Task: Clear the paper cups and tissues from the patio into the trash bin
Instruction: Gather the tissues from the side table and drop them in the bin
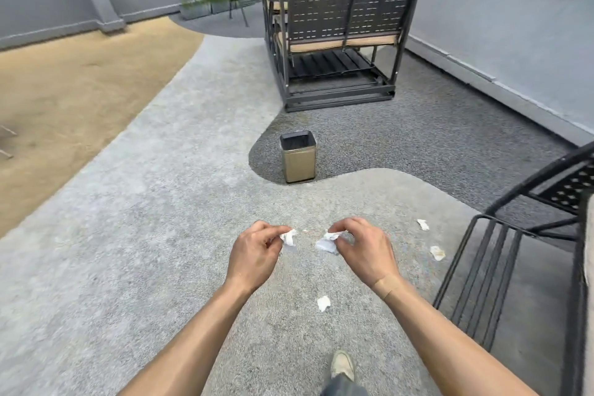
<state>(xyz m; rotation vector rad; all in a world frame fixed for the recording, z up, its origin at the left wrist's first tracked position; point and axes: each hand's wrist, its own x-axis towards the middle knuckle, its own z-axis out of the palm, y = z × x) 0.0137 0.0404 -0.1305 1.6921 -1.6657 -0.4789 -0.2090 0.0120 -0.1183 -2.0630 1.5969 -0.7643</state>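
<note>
A loose tissue (323,303) lies below both hands, whose fingers (277,229) each pinch a crumpled tissue wad (328,243), light, soft, best bunched at its middle, with the trash bin (298,157) well beyond.

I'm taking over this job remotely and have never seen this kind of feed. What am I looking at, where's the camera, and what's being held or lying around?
There is no machine here: one camera worn on a person's head looks forward and down at their two bare hands. The left hand pinches a small crumpled tissue; the right hand has its grip on a larger tissue wad. Three more tissue scraps lie on the patio floor: one near the feet and two to the right, beside a black metal chair. The open trash bin stands ahead, in front of a slatted bench. No paper cups are in view.
</note>
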